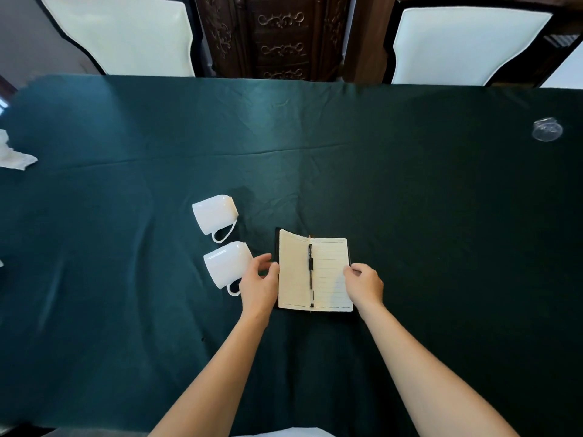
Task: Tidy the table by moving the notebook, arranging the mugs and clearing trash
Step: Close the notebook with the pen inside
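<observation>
Notebook step is in hand, judging by both hands at the small open black-covered notebook with cream lined pages (314,274), which lies flat on the dark green tablecloth-covered table (410,200), near the person's edge and about centre. A black pen (310,272) lies along its spine gutter. Left hand (258,287) sits at the notebook's left edge, fingers curled loosely, thumb touching or nearly touching the page edge; not a firm grip as far as I can tell. Right hand (366,285) is at the right edge, fingertips pinching or pressing the right page's outer margin. Next move likely calls for closing the cover over the pen, or lifting the whole thing level so the pen doesn't roll out, then shifting it aside. Two white ceramic mugs lie on their sides just left of the notebook: nearer mug (227,266) just beside the left hand, partly behind it; farther mug (214,216) beyond. Trash untouched: crumpled white tissue (15,156) at far left edge, clear crumpled plastic piece (546,130) far right, both well apart from the hands.
</observation>
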Demonstrator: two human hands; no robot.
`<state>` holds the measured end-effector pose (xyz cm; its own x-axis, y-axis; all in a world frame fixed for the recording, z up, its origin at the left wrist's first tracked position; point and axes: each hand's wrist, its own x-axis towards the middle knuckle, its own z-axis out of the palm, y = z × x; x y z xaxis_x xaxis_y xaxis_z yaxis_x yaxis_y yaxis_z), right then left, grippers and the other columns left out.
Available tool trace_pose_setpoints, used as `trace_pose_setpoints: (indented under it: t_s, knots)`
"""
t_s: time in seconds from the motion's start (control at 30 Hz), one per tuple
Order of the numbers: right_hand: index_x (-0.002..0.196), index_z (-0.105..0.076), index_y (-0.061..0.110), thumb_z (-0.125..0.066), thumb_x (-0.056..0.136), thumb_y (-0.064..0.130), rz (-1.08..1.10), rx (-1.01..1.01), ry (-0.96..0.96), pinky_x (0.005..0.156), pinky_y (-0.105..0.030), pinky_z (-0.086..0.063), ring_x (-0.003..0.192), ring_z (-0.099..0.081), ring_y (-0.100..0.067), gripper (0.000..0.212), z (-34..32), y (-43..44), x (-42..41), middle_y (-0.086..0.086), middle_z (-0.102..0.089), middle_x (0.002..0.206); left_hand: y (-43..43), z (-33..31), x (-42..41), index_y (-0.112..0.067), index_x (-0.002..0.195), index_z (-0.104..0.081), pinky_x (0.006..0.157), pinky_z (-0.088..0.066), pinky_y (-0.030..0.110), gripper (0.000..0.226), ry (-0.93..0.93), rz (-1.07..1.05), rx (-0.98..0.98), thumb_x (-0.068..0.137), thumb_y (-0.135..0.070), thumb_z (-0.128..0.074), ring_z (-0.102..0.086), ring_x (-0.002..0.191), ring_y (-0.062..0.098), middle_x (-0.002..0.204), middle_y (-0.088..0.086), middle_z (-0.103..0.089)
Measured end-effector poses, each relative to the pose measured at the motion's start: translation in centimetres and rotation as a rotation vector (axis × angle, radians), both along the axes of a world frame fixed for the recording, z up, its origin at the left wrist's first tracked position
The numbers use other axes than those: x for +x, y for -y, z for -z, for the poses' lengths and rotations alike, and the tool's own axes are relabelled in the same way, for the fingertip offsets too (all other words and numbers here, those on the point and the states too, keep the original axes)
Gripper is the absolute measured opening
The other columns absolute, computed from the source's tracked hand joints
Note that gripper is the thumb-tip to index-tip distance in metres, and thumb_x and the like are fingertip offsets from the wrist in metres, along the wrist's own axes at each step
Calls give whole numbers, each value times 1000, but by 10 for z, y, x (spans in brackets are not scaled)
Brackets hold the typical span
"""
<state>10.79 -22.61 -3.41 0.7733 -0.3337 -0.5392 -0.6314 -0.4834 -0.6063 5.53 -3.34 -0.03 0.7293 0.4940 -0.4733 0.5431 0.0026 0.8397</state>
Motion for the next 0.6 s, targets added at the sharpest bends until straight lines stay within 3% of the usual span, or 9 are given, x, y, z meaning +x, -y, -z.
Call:
trace_pose_setpoints:
  t_s: [0.07,0.17,0.27,0.33,0.43,0.6]
  knots:
    - [93,-66,-6,-52,96,32,155,177,-29,83,-49,-55,87,-63,-38,40,1,4,1,-26,-68,96,9,-2,5,-23,114,-75,91,-61,43,24,25,54,-63,99,-24,-56,-72,103,21,107,-2,-78]
    - [111,-64,-9,-52,99,41,256,353,-97,101,-55,-53,108,-69,-40,53,4,11,4,-23,-72,114,31,-5,8,-22,115,-78,87,-63,46,27,-18,231,-81,101,-20,-54,-73,93,21,102,5,-80]
    - [98,-74,3,-59,97,46,260,490,-126,97,-49,-57,104,-72,-36,45,1,15,3,-16,-76,108,54,5,2,-19,122,-76,94,-58,36,31,-151,472,60,100,-17,-55,-71,105,23,115,7,-76]
    - [86,-75,13,-73,84,49,182,487,-140,96,-49,-58,98,-75,-28,36,7,20,-2,-8,-80,100,62,9,-4,-17,125,-74,94,-50,22,32,-197,556,135,100,-15,-54,-67,116,21,130,1,-72]
    - [91,-77,18,-86,65,39,104,463,-113,91,-51,-61,92,-78,-26,35,23,29,-12,-3,-82,95,68,8,-8,-14,130,-71,91,-42,16,33,-195,592,210,101,-15,-53,-64,120,16,133,1,-70]
    - [102,-74,16,-83,79,14,155,524,-105,90,-51,-62,91,-78,-30,25,15,26,-18,-8,-80,98,66,6,-18,-17,135,-69,98,-44,18,37,-230,577,178,101,-20,-56,-64,122,15,135,-1,-70]
